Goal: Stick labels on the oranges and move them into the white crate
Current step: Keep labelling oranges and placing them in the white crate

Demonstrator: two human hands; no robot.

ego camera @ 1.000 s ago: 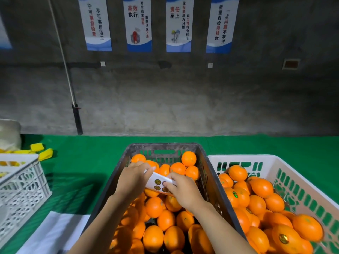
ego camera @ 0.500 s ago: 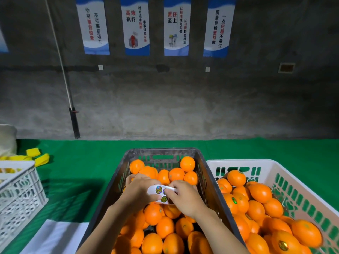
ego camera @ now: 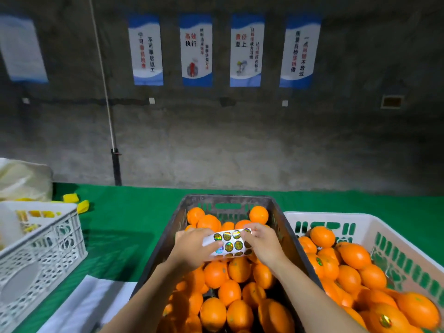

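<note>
The dark crate (ego camera: 168,236), full of oranges (ego camera: 216,272), sits just left of the white crate (ego camera: 336,216), where some oranges carry labels. Over the dark crate, the left hand (ego camera: 192,246) and right hand (ego camera: 264,246) grip the label sheet (ego camera: 228,243) by its ends. Since a moment ago the sheet has turned up, showing rows of round shiny stickers.

A rough grey concrete wall (ego camera: 240,145) fills the back, dimly lit. Four blue-and-white posters (ego camera: 197,50) with Chinese text hang in a row high on it. A thin pale pipe (ego camera: 105,92) slants down the wall to a dark base. A small vent (ego camera: 392,101) sits at right. Green cloth covers the surface (ego camera: 134,212).
</note>
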